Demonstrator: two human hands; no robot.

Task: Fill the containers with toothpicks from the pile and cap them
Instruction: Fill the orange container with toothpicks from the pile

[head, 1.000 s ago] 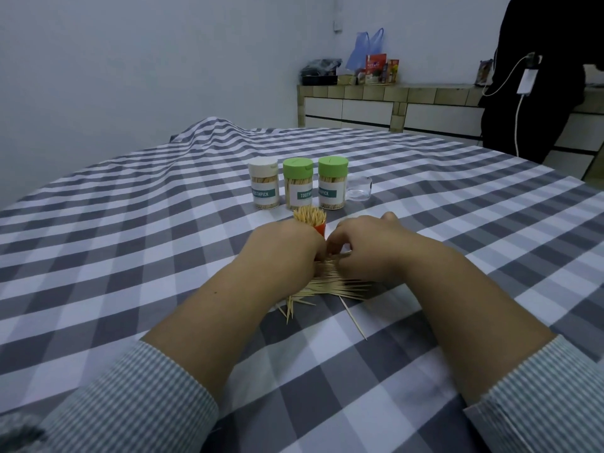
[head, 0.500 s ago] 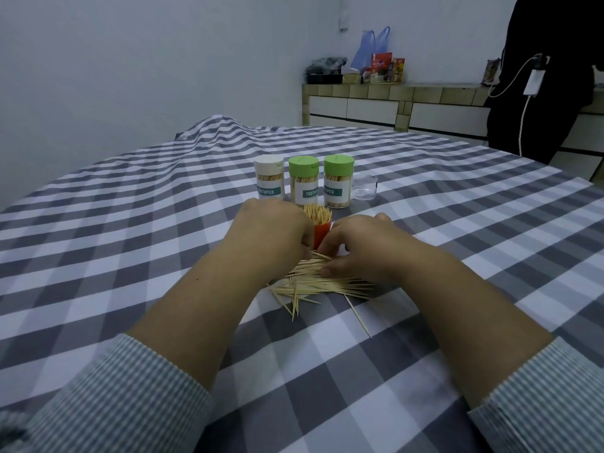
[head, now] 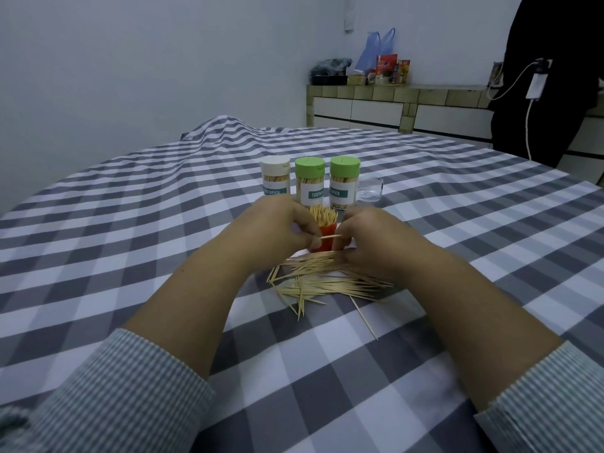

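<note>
Fingertips [head: 312,238] of both hands pinched one thin wooden toothpick [head: 330,237] level between them, in front of the red cup [head: 327,237] packed with upright sticks. Left hand [head: 277,223] and right hand [head: 369,237] were raised off the loose pile [head: 327,282], which they pressed half a second ago. Three capped jars [head: 310,186] and a clear lid [head: 370,189] stood behind on the gray checked tablecloth [head: 130,240]. Tiled counter [head: 408,106] at back.

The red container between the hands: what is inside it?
The red container is packed with upright toothpicks, tips rising above its rim. Its lower part is hidden by the left hand and right hand.
</note>
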